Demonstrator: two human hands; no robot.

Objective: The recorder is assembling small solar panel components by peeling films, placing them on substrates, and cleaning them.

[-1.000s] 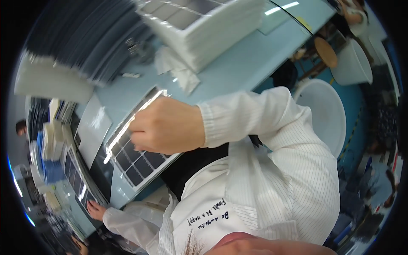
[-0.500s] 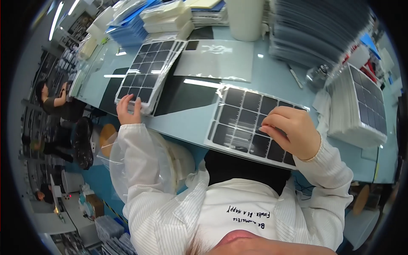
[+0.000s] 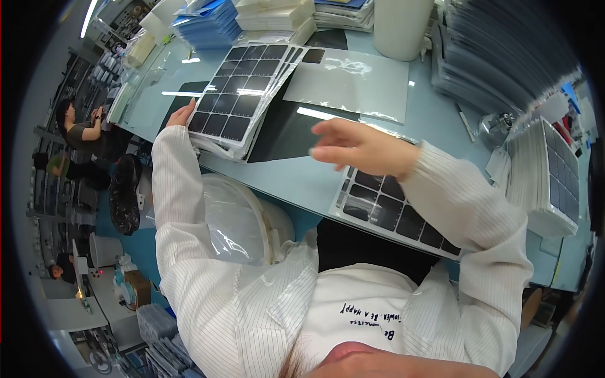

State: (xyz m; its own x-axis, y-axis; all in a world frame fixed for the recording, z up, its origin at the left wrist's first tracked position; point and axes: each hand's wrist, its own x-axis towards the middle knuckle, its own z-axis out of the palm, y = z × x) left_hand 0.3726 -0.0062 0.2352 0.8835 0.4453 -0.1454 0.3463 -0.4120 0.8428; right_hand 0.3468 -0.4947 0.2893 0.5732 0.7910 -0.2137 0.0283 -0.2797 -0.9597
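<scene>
A stack of white-bordered sheets with dark rounded squares (image 3: pixel 227 94) lies at the left of the table. My left hand (image 3: pixel 181 116) is at the stack's left edge, fingers stretched out along it, seemingly touching the side. A similar sheet of dark squares (image 3: pixel 384 211) lies at the table's front edge, partly hidden by my right forearm. Above the table, between the stack and this sheet, is my right hand (image 3: pixel 359 146). Its thumb and fingers point left, slightly apart and a little blurred, with nothing visible in them.
A pale glossy sheet (image 3: pixel 350 85) lies behind my right hand. Tall stacks of sheets (image 3: pixel 498 60) and a white bundle of dark-squared sheets (image 3: pixel 548 176) stand at the right, near a small glass bottle (image 3: pixel 495 129). A plastic-lined bin (image 3: pixel 236 217) is below the table edge.
My right hand has moved left from above the front sheet, its pinched fingers now apart. My left hand has shifted from the stack's front corner to its left edge. The whole view has shifted slightly.
</scene>
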